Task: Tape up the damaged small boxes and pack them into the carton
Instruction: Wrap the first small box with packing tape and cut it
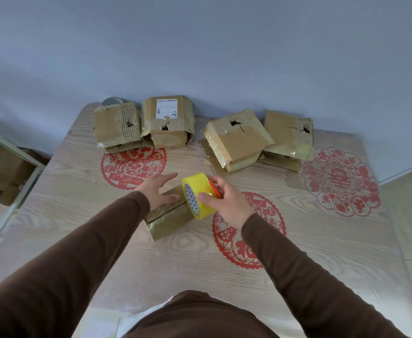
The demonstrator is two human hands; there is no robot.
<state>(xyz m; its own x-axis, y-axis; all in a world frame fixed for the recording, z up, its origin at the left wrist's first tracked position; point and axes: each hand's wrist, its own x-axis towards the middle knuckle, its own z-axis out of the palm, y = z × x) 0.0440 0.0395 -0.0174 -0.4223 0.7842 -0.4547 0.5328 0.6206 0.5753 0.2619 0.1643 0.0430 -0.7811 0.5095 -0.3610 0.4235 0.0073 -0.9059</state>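
**Tape roll held over a small box, four torn boxes waiting along the wall**

The person's left hand [159, 190] lies flat with straight, slightly spread fingers on top of a small box [169, 215] near the middle of the wooden table [83, 240], pressing it down. The right hand [226, 200] grips a yellow tape roll [196, 195], fingers and thumb curled round it, and holds the roll upright at the box's right end; whether the roll touches the cardboard cannot be told from this angle. A red part shows behind the roll, against the right palm.

Four more damaged boxes stand in a row at the far edge of the table, against the blue wall. The far-left box [117, 124] and the labelled box [167, 120] sit side by side, each with a ragged hole. To the right, a tilted box [237, 137] overlaps the far-right box [289, 136], both also punctured. A grey round object [112, 101] peeks out behind the far-left box, mostly hidden.

Three red paper-cut decorations lie on the tabletop: one [133, 167] beyond the left hand, one [248, 230] partly under the right forearm, one [340, 181] at the right edge. A mirror [5, 179] leans beside the table on the left.
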